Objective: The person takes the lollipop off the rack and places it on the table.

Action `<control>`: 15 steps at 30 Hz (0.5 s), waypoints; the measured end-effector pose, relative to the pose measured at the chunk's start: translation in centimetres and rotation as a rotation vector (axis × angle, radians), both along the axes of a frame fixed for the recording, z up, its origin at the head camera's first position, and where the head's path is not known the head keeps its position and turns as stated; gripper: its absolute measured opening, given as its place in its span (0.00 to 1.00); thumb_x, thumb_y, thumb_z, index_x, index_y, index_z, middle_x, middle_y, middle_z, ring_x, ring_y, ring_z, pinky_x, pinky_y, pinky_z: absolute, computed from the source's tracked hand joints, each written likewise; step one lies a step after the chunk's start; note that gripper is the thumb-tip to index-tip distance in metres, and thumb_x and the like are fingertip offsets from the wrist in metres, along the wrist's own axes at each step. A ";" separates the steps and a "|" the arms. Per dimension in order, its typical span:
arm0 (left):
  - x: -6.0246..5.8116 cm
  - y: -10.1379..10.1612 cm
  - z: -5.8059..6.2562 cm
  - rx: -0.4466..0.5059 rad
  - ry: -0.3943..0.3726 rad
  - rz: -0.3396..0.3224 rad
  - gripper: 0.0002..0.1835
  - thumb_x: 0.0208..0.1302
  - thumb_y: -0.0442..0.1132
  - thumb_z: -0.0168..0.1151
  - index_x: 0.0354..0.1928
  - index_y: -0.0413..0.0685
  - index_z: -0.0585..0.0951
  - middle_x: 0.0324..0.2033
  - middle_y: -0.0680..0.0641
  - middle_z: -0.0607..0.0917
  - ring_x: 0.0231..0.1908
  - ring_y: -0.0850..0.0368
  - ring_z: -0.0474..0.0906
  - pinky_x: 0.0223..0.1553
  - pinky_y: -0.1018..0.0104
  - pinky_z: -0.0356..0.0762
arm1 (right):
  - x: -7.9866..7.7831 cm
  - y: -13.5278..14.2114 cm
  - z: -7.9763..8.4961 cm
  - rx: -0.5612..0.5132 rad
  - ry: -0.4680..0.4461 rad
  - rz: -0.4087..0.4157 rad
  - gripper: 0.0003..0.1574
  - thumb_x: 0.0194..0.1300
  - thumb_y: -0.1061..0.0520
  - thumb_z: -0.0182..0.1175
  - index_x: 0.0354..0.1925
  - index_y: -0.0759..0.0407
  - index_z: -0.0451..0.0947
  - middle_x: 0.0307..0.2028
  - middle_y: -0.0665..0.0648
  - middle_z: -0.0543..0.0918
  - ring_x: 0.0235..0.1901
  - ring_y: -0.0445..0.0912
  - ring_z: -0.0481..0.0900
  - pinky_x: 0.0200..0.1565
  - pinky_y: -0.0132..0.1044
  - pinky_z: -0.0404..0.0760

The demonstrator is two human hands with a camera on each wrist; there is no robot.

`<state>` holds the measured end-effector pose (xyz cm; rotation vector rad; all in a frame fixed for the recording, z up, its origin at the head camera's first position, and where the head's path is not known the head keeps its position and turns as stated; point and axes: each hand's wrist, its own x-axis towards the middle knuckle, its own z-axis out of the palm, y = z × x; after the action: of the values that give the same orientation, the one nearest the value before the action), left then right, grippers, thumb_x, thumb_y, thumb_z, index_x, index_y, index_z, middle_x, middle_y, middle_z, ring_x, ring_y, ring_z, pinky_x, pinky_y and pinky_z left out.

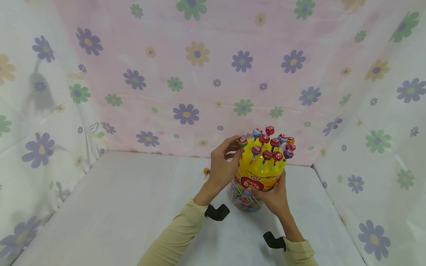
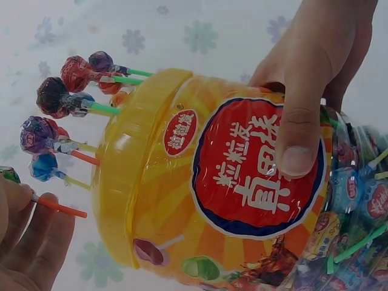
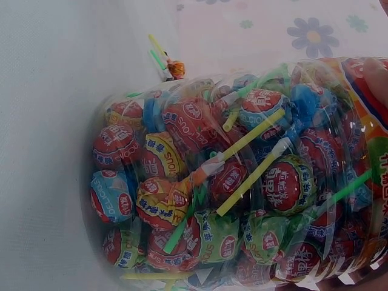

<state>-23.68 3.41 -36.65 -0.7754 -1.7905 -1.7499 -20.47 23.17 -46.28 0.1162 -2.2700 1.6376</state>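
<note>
Three walls of floral fabric (image 1: 159, 44), pink at the back and white at the sides, surround a broad white-covered table (image 1: 133, 207). Two pale khaki sleeves (image 1: 178, 234) reach in over it from the near side. Right of the table's centre, from the person's seat, stands a big clear plastic jar (image 1: 246, 201), its lower part packed with wrapped lollipops behind the clear wall, its upper part wrapped in a yellow, orange and red label (image 2: 242, 176). The right hand (image 1: 274, 197) grasps the jar, thumb laid across the label's red patch. The left hand (image 1: 224, 162) is up beside the round yellow plastic lid (image 2: 121, 182), pinching a single lollipop. Black angular wrist mounts (image 1: 217, 212) sit at both cuffs. A cluster of red, blue and purple wrapped lollipops (image 1: 267, 155) stands on the lid, sticks down. The pinched green-and-red wrapped lollipop (image 1: 242, 142) has an orange stick, its end just beside the lid; I can't tell whether they touch. Behind the jar lies an orange-wrapped lollipop (image 3: 176, 68).
</note>
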 end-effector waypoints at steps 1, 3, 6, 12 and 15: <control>0.1 -0.1 0.0 -0.005 -0.003 0.003 0.19 0.69 0.28 0.63 0.61 0.39 0.79 0.47 0.39 0.87 0.44 0.47 0.87 0.44 0.62 0.88 | 0.0 0.0 0.0 0.002 -0.003 -0.001 0.68 0.51 0.60 0.80 0.76 0.43 0.45 0.63 0.48 0.71 0.62 0.39 0.73 0.62 0.27 0.74; 0.3 -0.4 -0.1 -0.006 -0.005 0.001 0.19 0.68 0.28 0.63 0.61 0.39 0.79 0.46 0.39 0.87 0.44 0.46 0.87 0.44 0.62 0.88 | 0.0 0.0 0.0 0.006 -0.007 -0.003 0.68 0.51 0.59 0.80 0.76 0.43 0.45 0.64 0.48 0.70 0.63 0.40 0.73 0.64 0.31 0.74; 0.5 -0.8 -0.2 -0.004 -0.010 -0.001 0.20 0.68 0.28 0.64 0.61 0.37 0.78 0.46 0.38 0.86 0.44 0.45 0.87 0.43 0.60 0.88 | 0.0 0.0 0.0 0.006 -0.008 -0.003 0.68 0.51 0.60 0.80 0.76 0.43 0.45 0.64 0.48 0.70 0.63 0.40 0.73 0.65 0.34 0.73; 0.6 -1.6 -0.9 -0.010 -0.062 0.013 0.20 0.68 0.29 0.65 0.61 0.41 0.80 0.45 0.40 0.87 0.43 0.47 0.87 0.43 0.62 0.88 | 0.4 -0.4 0.9 -0.002 0.026 0.016 0.68 0.51 0.65 0.79 0.76 0.49 0.45 0.63 0.51 0.71 0.59 0.34 0.73 0.60 0.22 0.73; 0.5 -2.1 -1.4 -0.023 -0.068 0.029 0.19 0.67 0.29 0.66 0.60 0.40 0.80 0.45 0.41 0.87 0.43 0.48 0.88 0.42 0.64 0.88 | 1.1 -0.8 2.0 0.007 0.038 0.022 0.66 0.51 0.68 0.78 0.75 0.56 0.45 0.63 0.56 0.71 0.58 0.32 0.74 0.59 0.22 0.73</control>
<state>-23.15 1.36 -38.02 -0.7034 -1.8605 -1.7595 -19.39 22.33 -44.31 0.1733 -2.2539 1.6240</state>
